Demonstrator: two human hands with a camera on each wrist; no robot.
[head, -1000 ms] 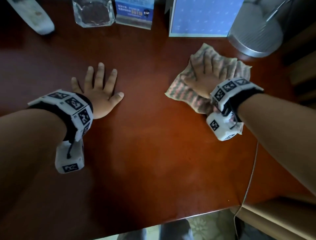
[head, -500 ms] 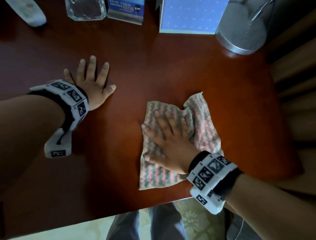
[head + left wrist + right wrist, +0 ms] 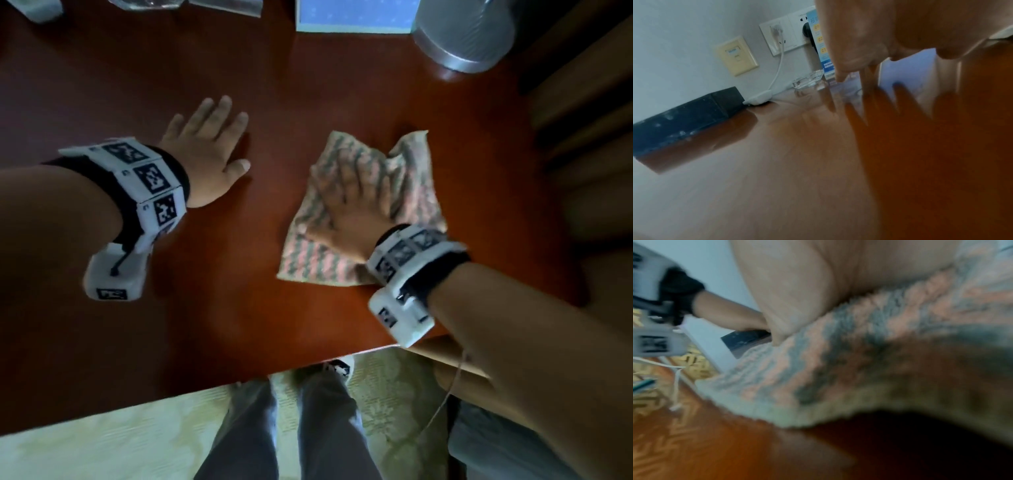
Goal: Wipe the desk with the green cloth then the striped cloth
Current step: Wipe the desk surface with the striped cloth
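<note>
Striped cloth lay crumpled on the desk toward its right side, short of the near edge. Right hand pressed flat on it, fingers spread, none curled round it. Left hand rested flat and apart on bare wood, holding nothing. Judged: second wiping step in hand; green cloth not in view. Next stroke calls for steady downward pressure across unwiped areas.

Striped cloth, pink-and-grey, is lying rumpled and spread on the reddish-brown tabletop near its front edge, far corner bunching up.
</note>
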